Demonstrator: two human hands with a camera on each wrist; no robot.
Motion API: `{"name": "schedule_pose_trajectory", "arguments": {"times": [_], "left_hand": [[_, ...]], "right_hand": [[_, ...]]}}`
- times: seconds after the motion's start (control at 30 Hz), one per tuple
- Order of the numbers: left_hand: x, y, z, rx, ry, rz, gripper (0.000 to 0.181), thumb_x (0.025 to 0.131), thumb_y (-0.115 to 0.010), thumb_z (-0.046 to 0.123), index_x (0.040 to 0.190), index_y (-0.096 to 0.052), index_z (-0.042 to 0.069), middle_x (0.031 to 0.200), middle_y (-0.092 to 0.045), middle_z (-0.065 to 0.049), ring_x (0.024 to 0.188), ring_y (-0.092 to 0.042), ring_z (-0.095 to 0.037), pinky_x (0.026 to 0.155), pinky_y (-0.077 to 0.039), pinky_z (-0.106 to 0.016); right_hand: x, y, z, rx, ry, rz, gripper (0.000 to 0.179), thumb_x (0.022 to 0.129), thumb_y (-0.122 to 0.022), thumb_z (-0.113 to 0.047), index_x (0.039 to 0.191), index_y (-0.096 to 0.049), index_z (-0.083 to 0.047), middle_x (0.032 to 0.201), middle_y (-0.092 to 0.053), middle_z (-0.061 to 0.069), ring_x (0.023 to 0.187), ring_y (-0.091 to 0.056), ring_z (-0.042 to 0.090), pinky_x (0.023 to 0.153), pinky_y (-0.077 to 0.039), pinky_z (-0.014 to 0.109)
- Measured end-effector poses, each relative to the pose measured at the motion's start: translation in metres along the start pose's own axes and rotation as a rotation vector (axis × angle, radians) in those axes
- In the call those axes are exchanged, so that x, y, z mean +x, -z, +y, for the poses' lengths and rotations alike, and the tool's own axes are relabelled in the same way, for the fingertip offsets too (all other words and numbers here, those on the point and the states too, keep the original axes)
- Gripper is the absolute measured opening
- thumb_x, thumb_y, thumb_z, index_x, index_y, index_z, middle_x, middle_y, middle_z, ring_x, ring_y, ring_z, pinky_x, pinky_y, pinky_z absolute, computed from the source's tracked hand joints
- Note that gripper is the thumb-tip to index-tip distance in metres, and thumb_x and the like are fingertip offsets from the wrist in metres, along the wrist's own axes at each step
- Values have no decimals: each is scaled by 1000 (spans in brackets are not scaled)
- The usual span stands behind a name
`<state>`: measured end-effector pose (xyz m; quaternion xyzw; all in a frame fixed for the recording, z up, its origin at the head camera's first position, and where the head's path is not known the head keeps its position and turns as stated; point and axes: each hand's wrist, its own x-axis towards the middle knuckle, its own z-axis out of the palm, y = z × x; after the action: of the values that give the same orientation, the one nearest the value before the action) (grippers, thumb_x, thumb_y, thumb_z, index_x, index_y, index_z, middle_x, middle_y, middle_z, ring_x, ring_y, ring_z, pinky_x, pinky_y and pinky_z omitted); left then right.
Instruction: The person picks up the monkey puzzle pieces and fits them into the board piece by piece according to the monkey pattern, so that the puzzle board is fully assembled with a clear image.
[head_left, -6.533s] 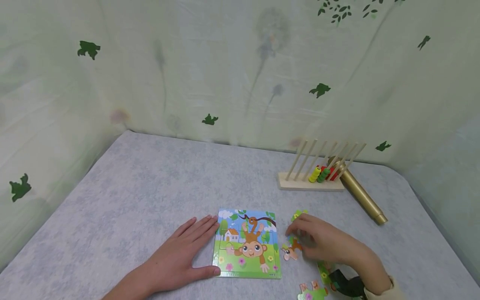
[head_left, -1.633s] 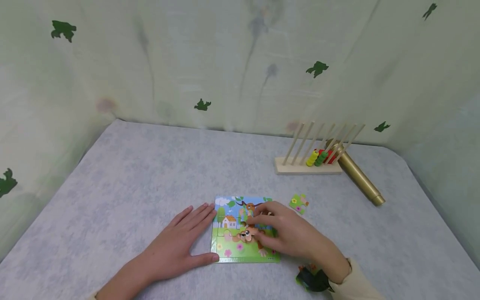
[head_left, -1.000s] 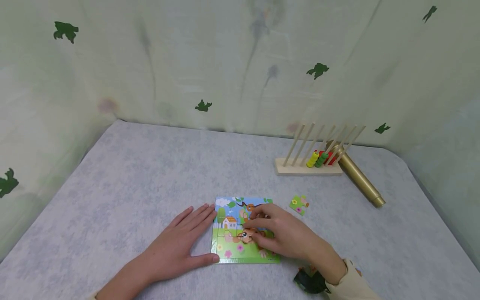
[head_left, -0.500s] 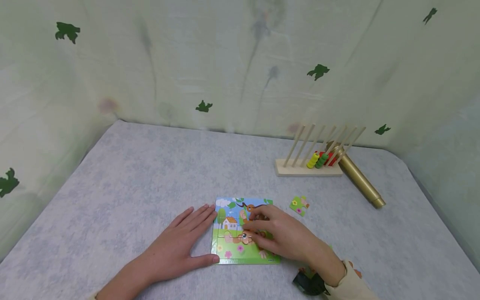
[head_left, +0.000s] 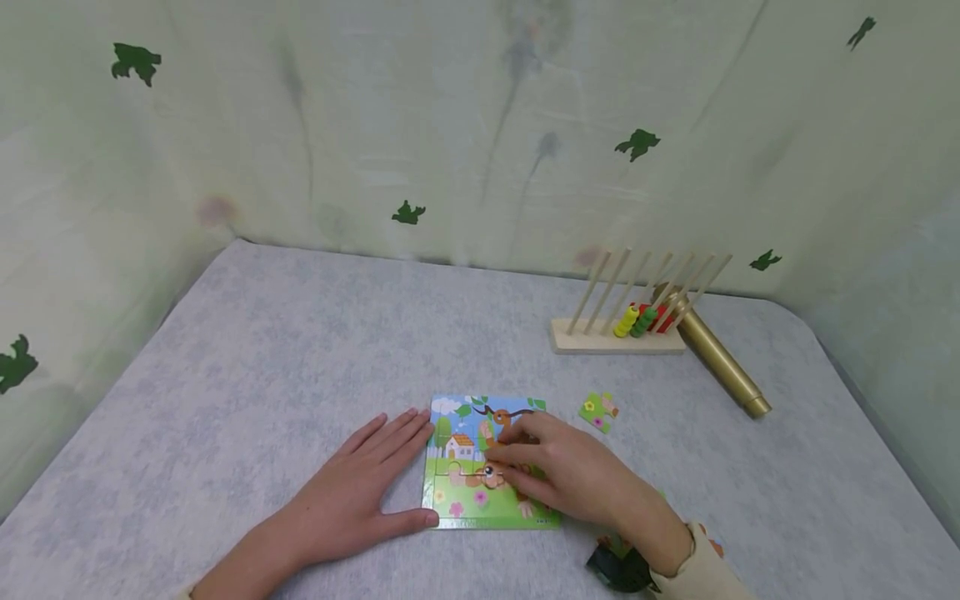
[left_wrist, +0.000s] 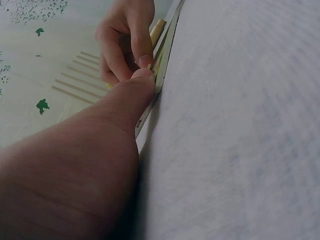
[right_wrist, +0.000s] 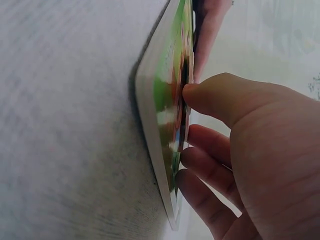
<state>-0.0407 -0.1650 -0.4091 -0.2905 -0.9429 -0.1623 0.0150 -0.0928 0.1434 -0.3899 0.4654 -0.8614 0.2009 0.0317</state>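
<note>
A square jigsaw puzzle board (head_left: 459, 518) with a monkey picture lies on the table. Along its left edge my left hand (head_left: 356, 500) rests flat, fingers straight and the thumb tip at the lower left corner. Over the board's right half, my right hand (head_left: 581, 471) pinches a puzzle piece (right_wrist: 189, 67) between thumb and fingers. That piece sits slightly raised above the board in the right wrist view; the hand hides much of the picture beneath. One loose flowered puzzle piece (head_left: 598, 412) lies beyond the right hand. Other pieces are partly hidden under the right wrist.
A wooden peg stand (head_left: 618, 343) with yellow, green and red beads stands at the back right. A gold tube (head_left: 720, 362) lies beside it. Behind the table (head_left: 337, 333) hangs a pale printed cloth (head_left: 465, 125). A black device (head_left: 621, 568) is under the right wrist.
Since the oldest frame, my right hand has moved left from the loose pieces onto the board with a piece. Over the last second it barely shifts. My left hand stays at the board's edge.
</note>
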Motion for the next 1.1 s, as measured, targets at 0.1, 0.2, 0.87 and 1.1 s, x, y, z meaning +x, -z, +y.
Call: {"name": "schedule_pose_trajectory", "arguments": {"times": [0.1,0.2,0.87,1.1], "left_hand": [[0,-1,0,4,0,3,96,93,-50,77,162,-35,12,170,-28,2,157,-26,-18,127,3,-22],[0,0,0,5,-1,3,96,93,-50,77,162,-35,12,170,-28,1,157,-26,-18,127,3,-22],[0,0,0,8,-15,23,95,93,-52,76,161,-38,10,169,-31,0,156,-29,-20,127,3,-21],[0,0,0,-2,-10,17,95,93,-52,76,161,-37,11,169,-31,0,156,-29,-19,127,3,-21]], "right_hand": [[0,0,0,-7,1,-1,24,100,-71,-31,121,-78,-24,113,-66,-13,102,-59,3,82,-54,18],[0,0,0,-11,2,1,24,99,-71,-31,121,-78,-24,113,-67,-13,103,-59,3,82,-54,18],[-1,-1,-1,14,-9,1,25,99,-71,-28,123,-78,-24,112,-67,-12,105,-60,6,84,-54,20],[-1,0,-1,19,-19,-3,26,99,-72,-28,124,-78,-24,112,-67,-12,107,-60,7,85,-55,22]]}}
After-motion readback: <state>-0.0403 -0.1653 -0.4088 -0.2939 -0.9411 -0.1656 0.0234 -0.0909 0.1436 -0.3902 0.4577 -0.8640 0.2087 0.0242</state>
